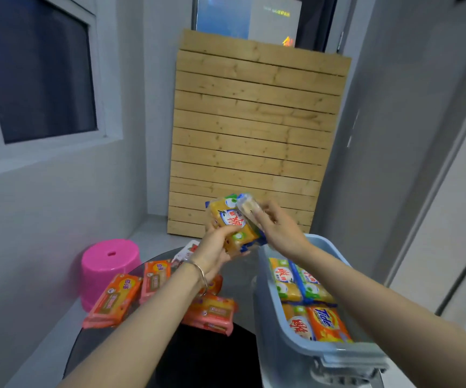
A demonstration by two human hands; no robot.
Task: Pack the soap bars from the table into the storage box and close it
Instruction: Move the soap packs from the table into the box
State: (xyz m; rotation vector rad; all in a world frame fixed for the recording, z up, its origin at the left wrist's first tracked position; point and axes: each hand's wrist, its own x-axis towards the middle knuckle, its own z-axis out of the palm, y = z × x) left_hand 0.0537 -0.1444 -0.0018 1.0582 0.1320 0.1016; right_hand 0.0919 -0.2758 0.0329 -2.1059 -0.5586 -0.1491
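Note:
A yellow soap pack (pixel 233 222) with a blue-and-white label is held up in the air above the table's far side. My left hand (pixel 217 247) grips its lower end from underneath. My right hand (pixel 278 229) pinches its upper right end. The pale blue storage box (pixel 271 329) stands open on the right, with several yellow and orange soap packs (pixel 308 299) lying flat inside. On the glass table (pixel 240 278), several orange and pink soap packs (pixel 114 299) lie at the left under my left forearm.
A pink plastic stool (pixel 108 264) stands on the floor left of the table. A slatted wooden panel (pixel 251 135) leans against the far wall. The box's latch (pixel 341 371) is at its near end. Grey walls close in on both sides.

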